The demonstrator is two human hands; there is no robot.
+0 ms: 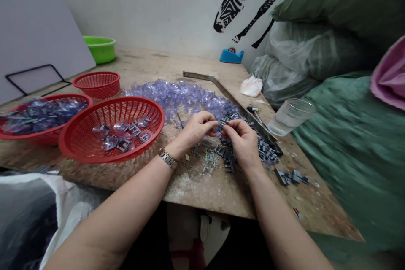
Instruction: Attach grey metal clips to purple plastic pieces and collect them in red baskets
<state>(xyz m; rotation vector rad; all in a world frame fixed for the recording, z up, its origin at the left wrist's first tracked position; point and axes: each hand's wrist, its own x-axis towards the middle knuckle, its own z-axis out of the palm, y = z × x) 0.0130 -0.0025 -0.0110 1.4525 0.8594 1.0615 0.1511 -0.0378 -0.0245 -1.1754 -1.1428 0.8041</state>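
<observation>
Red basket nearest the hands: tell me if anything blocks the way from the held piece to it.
Nothing visible does. The left hand and right hand pinch a small dark clip between them; only bare tabletop separates it from the red basket, whose top stands open.

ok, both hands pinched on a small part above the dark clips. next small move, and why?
Probably press the pieces together, then drop the result in the nearest red basket. The left hand and right hand meet fingertip to fingertip on a small part, too small to identify, over the dark clip pile. That basket already holds a few clear-and-dark assemblies.
</observation>
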